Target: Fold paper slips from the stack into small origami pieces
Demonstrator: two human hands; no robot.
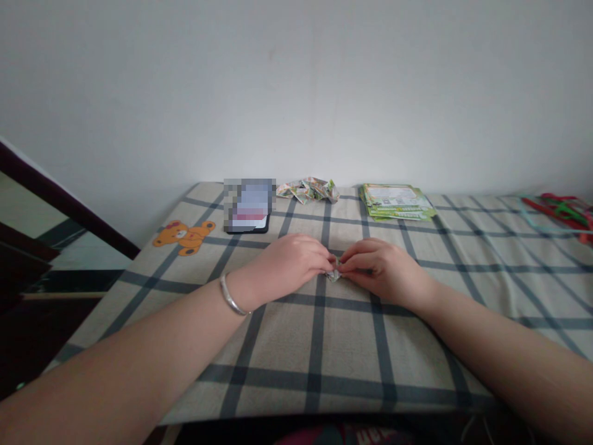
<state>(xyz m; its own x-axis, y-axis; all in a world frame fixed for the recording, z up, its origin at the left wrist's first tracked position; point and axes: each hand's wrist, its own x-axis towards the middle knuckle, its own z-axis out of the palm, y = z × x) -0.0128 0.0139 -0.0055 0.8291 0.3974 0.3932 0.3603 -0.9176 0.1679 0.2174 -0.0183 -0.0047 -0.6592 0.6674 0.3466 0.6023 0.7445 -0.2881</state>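
Observation:
My left hand (290,262) and my right hand (377,269) meet at the middle of the checked tablecloth (319,346). Both pinch a small folded piece of paper (333,274), pressing it against the cloth. Only a small corner of the paper shows between the fingertips. A silver bangle (230,298) circles my left wrist.
At the back lie a black phone (248,207), a cluster of small folded paper pieces (308,190) and a stack of green printed sheets (396,201). Red and green items (563,210) sit at the far right. An orange bear print (184,235) marks the cloth. The table's left edge drops to a dark floor.

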